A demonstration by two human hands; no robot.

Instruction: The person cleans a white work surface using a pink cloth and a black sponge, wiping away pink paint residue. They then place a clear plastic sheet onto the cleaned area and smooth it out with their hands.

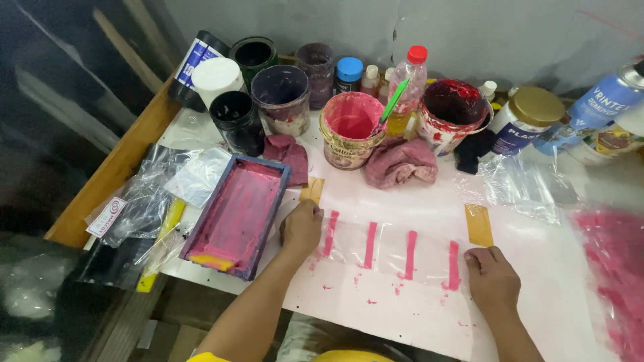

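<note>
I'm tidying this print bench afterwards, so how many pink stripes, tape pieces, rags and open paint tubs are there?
Pink stripes on the clear film, between the left hand and right hand: 4
Tan tape pieces: 2
Pink rags: 2
Open paint tubs: 6
Total: 14

Grey wall point(483, 33) runs behind the counter's far edge. White counter point(537, 268) top, wooden rim point(114, 167) along its left edge. Dark boards point(60, 87) lean beyond the left side. Even, soft light, no hard shadows.
</note>
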